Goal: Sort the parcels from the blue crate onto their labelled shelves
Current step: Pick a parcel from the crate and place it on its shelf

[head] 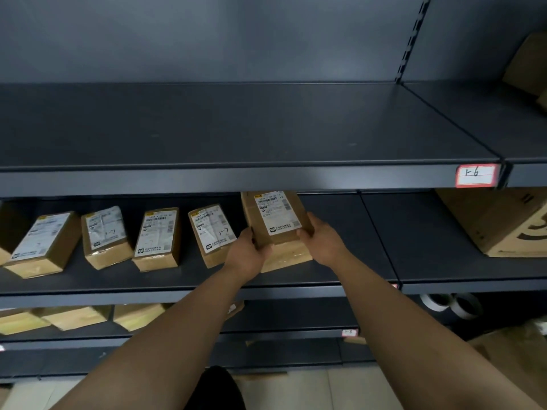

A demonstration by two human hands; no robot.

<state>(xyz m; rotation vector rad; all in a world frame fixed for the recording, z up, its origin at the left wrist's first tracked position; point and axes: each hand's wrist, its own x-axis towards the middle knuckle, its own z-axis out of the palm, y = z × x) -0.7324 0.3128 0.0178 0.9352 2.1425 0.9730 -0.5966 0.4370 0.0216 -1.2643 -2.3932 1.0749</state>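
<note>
A brown cardboard parcel [276, 220] with a white shipping label rests on the second dark shelf [340, 261], at the right end of a row. My left hand [247, 251] grips its lower left corner and my right hand [321, 239] holds its right side. Its top edge is tucked under the lip of the upper shelf [236, 179]. Beside it on the left lies a parcel marked 1-7 [211, 232], touching my left hand. The blue crate is out of view.
Several more labelled parcels [157, 239] line the same shelf to the left. The upper shelf carries a red-framed tag reading 1-6 [476, 175]. A large carton [500, 220] sits in the right bay. Tape rolls [453, 304] and more boxes [74, 316] lie lower down.
</note>
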